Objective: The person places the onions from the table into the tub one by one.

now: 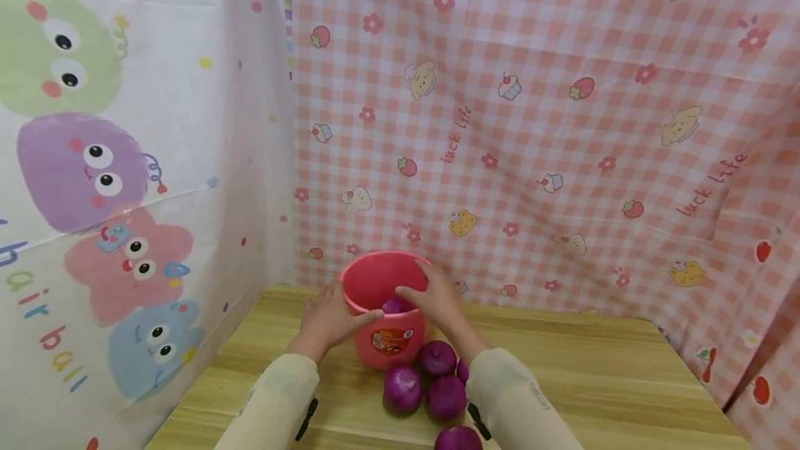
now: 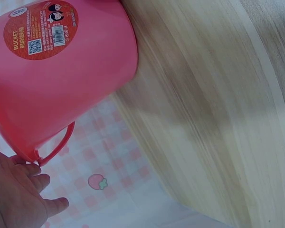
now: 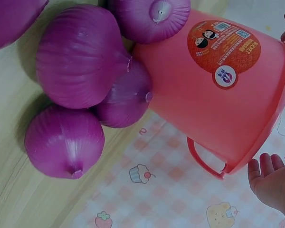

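Note:
A pink plastic bucket [image 1: 390, 342] with a round red label stands upright on the table. At its left rim is my left hand [image 1: 328, 318], the thumb along the front edge; in the left wrist view its fingers [image 2: 40, 180] spread loosely beside the bucket's handle [image 2: 61, 146]. Over the right rim reaches my right hand [image 1: 437, 301], thumb pointing across the opening. Its fingers [image 3: 266, 164] look relaxed beside the rim in the right wrist view. Inside the bucket a purple onion [image 1: 394, 306] partly shows. Several more purple onions [image 1: 402, 390] lie in front, one partly behind the right sleeve.
The wood-grain table [image 1: 562, 367] extends to both sides of the bucket. Close behind it hangs a pink checked curtain [image 1: 531, 193]. A white curtain [image 1: 250, 158] with cartoon figures borders the left. One onion [image 1: 458, 438] lies nearest the front.

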`<state>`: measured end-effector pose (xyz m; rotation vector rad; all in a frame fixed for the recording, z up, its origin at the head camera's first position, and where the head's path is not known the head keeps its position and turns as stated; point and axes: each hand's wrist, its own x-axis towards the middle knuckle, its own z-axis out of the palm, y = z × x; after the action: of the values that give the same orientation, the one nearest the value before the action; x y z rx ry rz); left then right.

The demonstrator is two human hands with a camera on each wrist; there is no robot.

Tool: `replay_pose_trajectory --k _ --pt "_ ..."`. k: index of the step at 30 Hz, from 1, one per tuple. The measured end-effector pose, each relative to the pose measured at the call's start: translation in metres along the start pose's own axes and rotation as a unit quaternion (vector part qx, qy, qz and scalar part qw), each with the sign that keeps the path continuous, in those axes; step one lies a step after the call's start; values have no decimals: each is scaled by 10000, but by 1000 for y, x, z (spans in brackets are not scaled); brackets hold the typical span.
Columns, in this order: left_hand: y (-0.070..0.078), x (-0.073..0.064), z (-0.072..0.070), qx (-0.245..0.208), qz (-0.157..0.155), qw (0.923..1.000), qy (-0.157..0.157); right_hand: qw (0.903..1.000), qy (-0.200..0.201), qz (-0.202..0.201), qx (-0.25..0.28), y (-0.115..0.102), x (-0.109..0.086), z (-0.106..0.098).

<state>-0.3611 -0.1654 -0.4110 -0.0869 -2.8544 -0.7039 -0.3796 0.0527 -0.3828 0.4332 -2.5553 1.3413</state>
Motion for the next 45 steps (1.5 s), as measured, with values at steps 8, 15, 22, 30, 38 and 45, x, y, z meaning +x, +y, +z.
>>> replay_pose_trajectory --k 8,15,22,30,38,45 --pt "3 -4 -5 -77 85 9999 47 9995 262 -120 141 4 -3 -12" --pt "4 -4 -4 -119 101 9999 70 9992 242 52 308 11 -6 -21" --pt "2 -2 -2 -177 71 9998 34 9988 421 180 151 20 -7 -29" --pt "1 -2 0 -174 44 9998 36 9970 625 416 199 36 -16 -41" --pt "4 -4 -3 -116 83 9999 68 9940 614 793 430 52 -27 -50" --pt "3 -3 -3 -158 32 9999 25 9930 449 982 471 70 -41 -55"
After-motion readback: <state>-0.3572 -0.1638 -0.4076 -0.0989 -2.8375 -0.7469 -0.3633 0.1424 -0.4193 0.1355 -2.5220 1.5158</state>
